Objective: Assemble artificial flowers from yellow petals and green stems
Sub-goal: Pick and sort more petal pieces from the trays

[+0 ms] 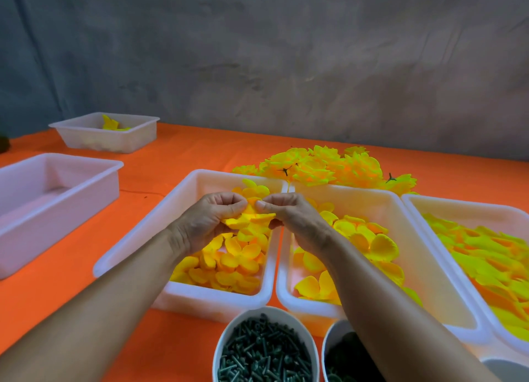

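**Petal layers being worked over the left bin**

We're pinching a small yellow petal cluster [248, 219] between both hands: left hand [206, 220] and right hand [292, 216] are both curling fingertips onto it, thumbs meeting on top. We're holding it right above the petal bin [183, 198], probably so dropped pieces are falling back in. Can't tell if a stem is in there yet. The bowl of green stems [264, 350] is sitting nearest us for quick reach; finished flowers [329, 165] are piling up behind the bins.

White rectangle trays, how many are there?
5: far left one, near left empty one, one under the hands, the one beside it, and the far right one. More may sit outside the view.
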Demonstrator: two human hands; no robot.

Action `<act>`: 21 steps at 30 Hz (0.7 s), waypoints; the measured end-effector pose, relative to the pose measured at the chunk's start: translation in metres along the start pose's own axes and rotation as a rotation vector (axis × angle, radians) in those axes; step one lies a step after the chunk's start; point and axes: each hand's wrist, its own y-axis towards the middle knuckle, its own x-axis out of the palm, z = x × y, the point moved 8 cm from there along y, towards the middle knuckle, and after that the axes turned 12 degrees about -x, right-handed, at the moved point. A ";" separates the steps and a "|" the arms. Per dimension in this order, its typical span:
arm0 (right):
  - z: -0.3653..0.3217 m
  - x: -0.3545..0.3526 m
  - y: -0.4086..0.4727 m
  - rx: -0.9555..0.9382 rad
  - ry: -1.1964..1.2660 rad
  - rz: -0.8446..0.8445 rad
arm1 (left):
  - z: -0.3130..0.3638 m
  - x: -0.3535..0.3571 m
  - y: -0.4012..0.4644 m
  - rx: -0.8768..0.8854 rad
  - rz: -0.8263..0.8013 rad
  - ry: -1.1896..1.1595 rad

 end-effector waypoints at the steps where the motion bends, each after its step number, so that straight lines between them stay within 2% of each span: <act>1: 0.000 0.000 0.000 0.007 0.017 -0.019 | -0.001 0.001 0.000 -0.017 -0.020 -0.003; 4: 0.001 -0.002 -0.001 0.009 0.051 -0.001 | -0.003 0.005 0.000 -0.040 -0.025 -0.003; 9: 0.004 -0.008 0.001 -0.011 0.080 0.197 | -0.003 0.004 -0.003 -0.003 0.071 0.084; 16: 0.007 -0.007 0.001 0.086 0.105 0.137 | 0.001 0.005 -0.004 0.082 0.052 0.122; 21: 0.006 -0.007 0.002 0.022 0.030 0.142 | 0.006 -0.012 -0.003 0.119 0.206 -0.019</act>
